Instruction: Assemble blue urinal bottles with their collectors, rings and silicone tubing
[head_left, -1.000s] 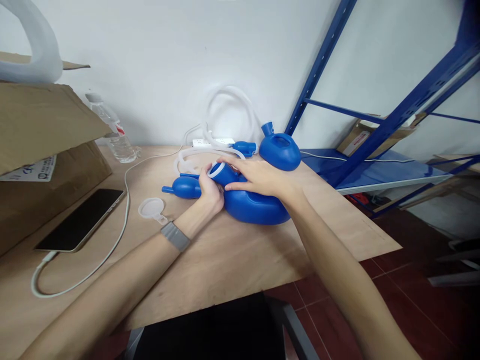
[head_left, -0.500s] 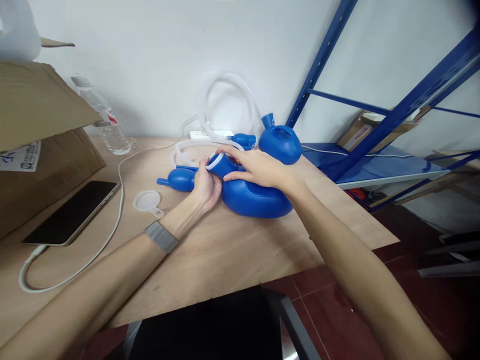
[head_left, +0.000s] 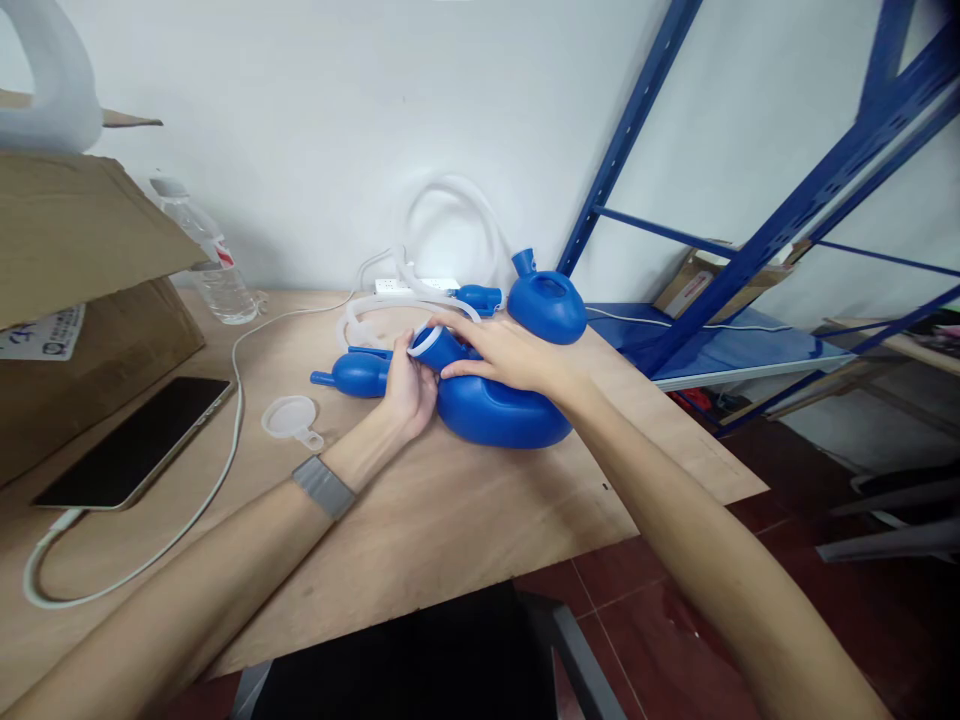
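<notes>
A blue plastic urinal bottle (head_left: 501,418) lies on its side on the wooden table, its wide neck tilted up to the left. A whitish ring lines the rim of the mouth. Around the left side of this neck my left hand (head_left: 411,388) is closed, thumb near the rim. From above and the right, my right hand (head_left: 499,350) grips the same neck, fingers over the far side and thumb on the near side. Left of the hands lies a smaller blue plastic piece with a narrow spout (head_left: 358,375). A translucent lid with a tab (head_left: 289,416) lies closer to me.
A second blue urinal bottle (head_left: 549,306) stands behind, near a clear coiled hose (head_left: 495,225) and a white power strip (head_left: 415,287). At left are a phone (head_left: 135,440) on a cable, a water bottle (head_left: 225,280) and a cardboard box (head_left: 97,370). Blue shelving (head_left: 720,345) borders the right.
The camera view has shifted slightly, so the scene sits a little lower and further left. Both hands keep their hold on the bottle's neck, with barely any finger movement.
</notes>
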